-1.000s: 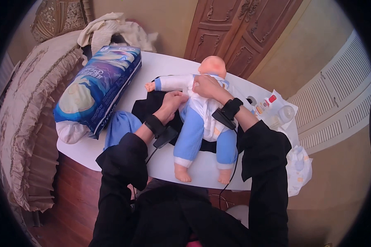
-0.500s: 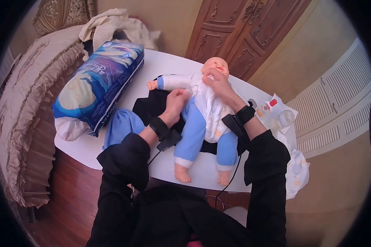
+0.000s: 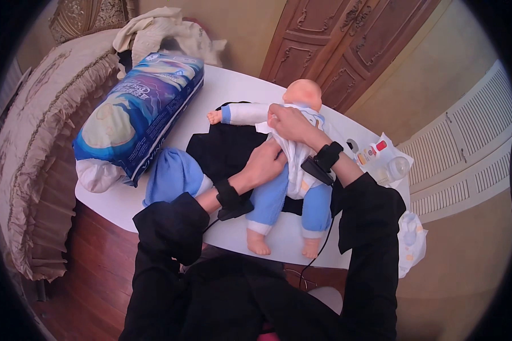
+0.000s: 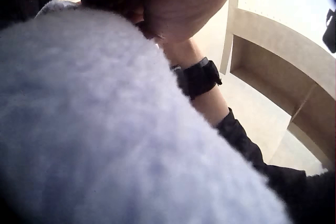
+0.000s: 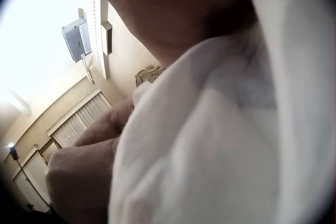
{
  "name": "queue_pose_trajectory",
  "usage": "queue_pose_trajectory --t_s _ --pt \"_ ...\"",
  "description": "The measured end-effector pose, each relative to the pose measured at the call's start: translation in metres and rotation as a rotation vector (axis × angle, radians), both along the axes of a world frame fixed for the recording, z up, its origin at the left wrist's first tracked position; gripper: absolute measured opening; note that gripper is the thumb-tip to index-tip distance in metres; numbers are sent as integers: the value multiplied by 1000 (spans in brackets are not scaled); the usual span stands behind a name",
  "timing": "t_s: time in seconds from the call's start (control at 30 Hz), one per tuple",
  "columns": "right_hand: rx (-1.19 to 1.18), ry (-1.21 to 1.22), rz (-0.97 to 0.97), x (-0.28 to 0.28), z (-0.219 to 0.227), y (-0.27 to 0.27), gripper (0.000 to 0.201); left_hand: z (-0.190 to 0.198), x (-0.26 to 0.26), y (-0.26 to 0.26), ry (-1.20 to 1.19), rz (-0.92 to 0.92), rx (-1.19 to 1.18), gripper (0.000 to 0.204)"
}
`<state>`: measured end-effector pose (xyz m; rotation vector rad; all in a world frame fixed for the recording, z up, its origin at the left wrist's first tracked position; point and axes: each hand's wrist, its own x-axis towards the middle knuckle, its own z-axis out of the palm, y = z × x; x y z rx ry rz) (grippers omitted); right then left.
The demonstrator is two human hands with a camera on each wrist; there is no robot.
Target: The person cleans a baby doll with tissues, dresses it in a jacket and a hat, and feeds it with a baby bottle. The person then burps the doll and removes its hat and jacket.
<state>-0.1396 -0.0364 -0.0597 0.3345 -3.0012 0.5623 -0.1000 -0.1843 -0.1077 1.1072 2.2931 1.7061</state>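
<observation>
A baby doll (image 3: 302, 94) lies on its back, wearing a white top (image 3: 301, 145) with blue cuffs and fuzzy blue trousers (image 3: 268, 199). My right hand (image 3: 293, 124) pinches the top's fabric at the chest, drawing it up in folds. At the doll's waist, my left hand (image 3: 265, 162) curls its fingers on the edge of the same top; its fingertips are partly hidden. Pale fuzzy cloth (image 4: 105, 119) fills much of the left wrist view. In the right wrist view the white cloth (image 5: 199, 129) hangs close, with fingers (image 5: 89, 166) at its edge.
On the white table (image 3: 222, 85) are a large blue diaper pack (image 3: 133, 122), a blue garment (image 3: 173, 176) and black cloth (image 3: 224, 148) under the doll. A red-capped bottle (image 3: 375, 148) and a clear container (image 3: 397, 167) stand at right. A diaper (image 3: 411, 241) lies at the right edge.
My left hand has moved down from beside the chest to the doll's waist. My right hand went up near the chin and came back to the chest. The doll's head turned up, then away.
</observation>
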Motion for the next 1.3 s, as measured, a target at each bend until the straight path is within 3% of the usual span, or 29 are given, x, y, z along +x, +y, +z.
queue_pose_trajectory --t_s 0.07,0.13,0.23,0.3,0.37,0.43,0.47,0.53,0.57,0.63,0.73,0.8,0.9,1.13,1.2,1.3 --pt "64 4 -6 -2 0 1 17 -3 2 -3 -19 18 42 22" --pt "-15 10 -16 0 0 1 16 -8 -1 -5 -41 34 85 21" --pt "-92 -14 -35 7 7 6 16 -15 -12 -6 -238 164 212 16" --pt "-112 -1 -39 8 7 6 16 -18 -19 -5 -500 237 399 16" --pt "-133 10 -47 8 2 11 16 -14 -31 -3 -604 262 412 21" --pt "-366 146 29 7 -1 19 15 -9 -40 0 -658 172 379 30" --pt "-358 138 35 8 -2 23 15 -2 -40 -1 -670 117 293 42" --pt "-580 180 -69 14 -3 29 8 -9 -43 3 -626 85 244 48" --pt "-574 169 -71 19 -2 33 8 -13 -44 6 -577 48 186 55" --pt "-1202 -216 -159 26 5 38 2 -33 -51 16 -582 131 160 53" --pt "-1353 -274 -169 33 11 36 4 -41 -55 14 -568 193 175 37" --pt "-1365 -281 -190 34 7 41 7 -47 -59 13 -707 267 253 24" --pt "-1378 -310 -198 34 7 44 9 -48 -60 11 -825 321 315 22" --pt "-1344 -353 -240 32 11 41 11 -48 -57 19 -811 260 478 22" --pt "-1317 -361 -252 31 14 38 11 -52 -56 23 -569 285 412 22" --pt "-1274 -376 -275 29 17 35 11 -44 -63 10 -727 248 227 21"
